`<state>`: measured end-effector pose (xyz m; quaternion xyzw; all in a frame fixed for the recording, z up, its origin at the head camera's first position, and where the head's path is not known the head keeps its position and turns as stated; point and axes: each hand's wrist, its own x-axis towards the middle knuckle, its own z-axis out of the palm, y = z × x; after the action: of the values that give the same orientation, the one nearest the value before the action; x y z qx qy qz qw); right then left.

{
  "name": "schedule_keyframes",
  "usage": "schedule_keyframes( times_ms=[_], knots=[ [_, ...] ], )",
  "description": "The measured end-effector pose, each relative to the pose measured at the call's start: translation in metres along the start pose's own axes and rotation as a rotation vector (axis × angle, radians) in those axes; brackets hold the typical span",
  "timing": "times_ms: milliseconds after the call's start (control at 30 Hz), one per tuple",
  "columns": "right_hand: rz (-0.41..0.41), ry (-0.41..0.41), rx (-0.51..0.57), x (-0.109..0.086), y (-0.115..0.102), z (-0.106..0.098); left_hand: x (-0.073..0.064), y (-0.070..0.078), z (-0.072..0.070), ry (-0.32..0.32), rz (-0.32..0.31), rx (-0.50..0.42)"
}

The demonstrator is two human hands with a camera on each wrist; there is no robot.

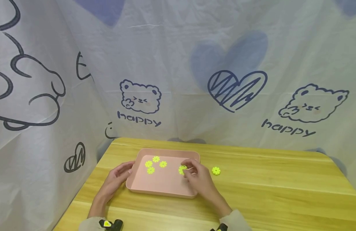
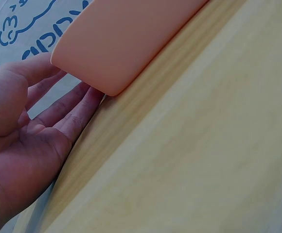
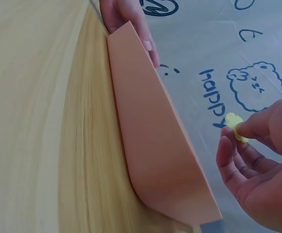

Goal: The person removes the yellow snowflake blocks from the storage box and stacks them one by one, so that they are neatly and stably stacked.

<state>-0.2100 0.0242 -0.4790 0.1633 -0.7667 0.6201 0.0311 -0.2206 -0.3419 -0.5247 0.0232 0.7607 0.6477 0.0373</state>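
I saw the pink tray (image 1: pixel 157 184) lying lengthwise along the tabletop's (image 1: pixel 282 183) back edge, near the left corner. The left hand (image 1: pixel 113 182) had its grip on one end; above the other, the right hand's (image 1: pixel 201 179) grip pinched a tilted yellow flower (image 1: pixel 182 169), partly finger-covered. Tabletop stretched rightward past a loose flower (image 1: pixel 216 171).

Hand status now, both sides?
Left hand: holding the left edge of the pink tray.
Right hand: closed, pinching a yellow flower-shaped piece above the tray.
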Motion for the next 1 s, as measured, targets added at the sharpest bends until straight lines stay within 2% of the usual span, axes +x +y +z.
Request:
schedule_keyframes(
  times_ms=[300, 633, 1000],
  knots=[
    [0.054, -0.012, 0.12, -0.009, 0.003, -0.024, 0.0, 0.0, 0.001, -0.002, 0.005, 0.008],
    [0.008, 0.018, 0.086, -0.014, 0.007, -0.045, 0.0, -0.002, 0.0, -0.004, 0.01, 0.012],
    [0.028, 0.066, 0.009, -0.01, 0.013, -0.058, -0.001, 0.0, 0.0, -0.011, 0.023, 0.002]
  ],
)
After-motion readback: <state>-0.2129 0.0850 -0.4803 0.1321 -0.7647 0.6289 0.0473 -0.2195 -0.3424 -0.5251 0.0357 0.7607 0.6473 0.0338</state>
